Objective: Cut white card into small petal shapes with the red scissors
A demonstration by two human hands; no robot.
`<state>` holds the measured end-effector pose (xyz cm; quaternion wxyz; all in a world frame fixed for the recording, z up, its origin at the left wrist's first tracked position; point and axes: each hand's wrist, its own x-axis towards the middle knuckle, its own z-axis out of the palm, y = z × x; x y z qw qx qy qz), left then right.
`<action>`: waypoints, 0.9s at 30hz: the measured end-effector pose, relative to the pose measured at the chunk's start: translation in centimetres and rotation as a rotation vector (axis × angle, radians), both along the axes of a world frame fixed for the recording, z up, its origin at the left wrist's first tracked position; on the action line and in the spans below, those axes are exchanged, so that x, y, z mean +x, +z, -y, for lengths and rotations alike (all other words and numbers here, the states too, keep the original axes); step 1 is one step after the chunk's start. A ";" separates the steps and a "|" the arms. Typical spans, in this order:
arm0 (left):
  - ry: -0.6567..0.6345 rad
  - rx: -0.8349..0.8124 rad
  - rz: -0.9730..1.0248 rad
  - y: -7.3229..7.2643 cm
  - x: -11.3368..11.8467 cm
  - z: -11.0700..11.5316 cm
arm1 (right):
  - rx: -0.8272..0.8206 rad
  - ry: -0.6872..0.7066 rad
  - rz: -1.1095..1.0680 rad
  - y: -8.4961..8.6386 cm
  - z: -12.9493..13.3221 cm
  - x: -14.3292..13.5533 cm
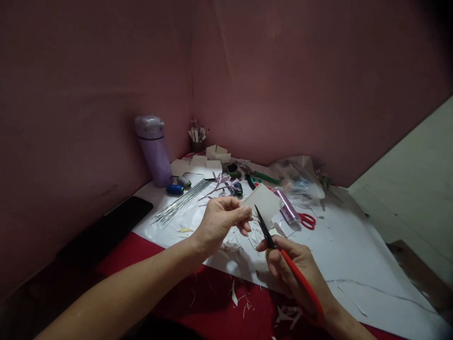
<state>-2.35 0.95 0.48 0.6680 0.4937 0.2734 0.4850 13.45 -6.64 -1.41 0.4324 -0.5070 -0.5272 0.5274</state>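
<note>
In the head view my right hand [297, 264] grips a pair of scissors [293, 267] with orange-red handles. Their dark blades point up and to the left, close to my left hand [226, 219]. Thumb and fingers of that left hand are pinched together; whatever is between them is too small to make out. Behind the hands lies a cream card [264, 203]. Thin paper offcuts [231, 245] are scattered on the white sheet below, and more lie on the red cloth [212, 295].
A purple bottle [155, 153] stands at the left by thread spools [175, 189] and thin wires [182, 203]. Purple paper sprigs [221, 182], green-handled pliers [265, 177], a purple roll [287, 208], red-handled scissors [307, 221] and a plastic bag [300, 179] lie behind. A dark phone [116, 222] is at left.
</note>
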 end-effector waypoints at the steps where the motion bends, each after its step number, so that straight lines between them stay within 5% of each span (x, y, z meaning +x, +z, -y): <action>1: -0.001 -0.003 0.000 0.0 0.0 0.0 | -0.016 -0.019 -0.005 0.0 0.1 -0.1; 14: -0.017 -0.029 -0.012 0.2 -0.4 -0.6 | 0.005 0.137 0.107 0.3 -0.7 1.1; 27: -0.062 -0.126 0.023 0.3 -0.2 -0.5 | 0.033 0.054 0.099 0.0 -0.6 1.3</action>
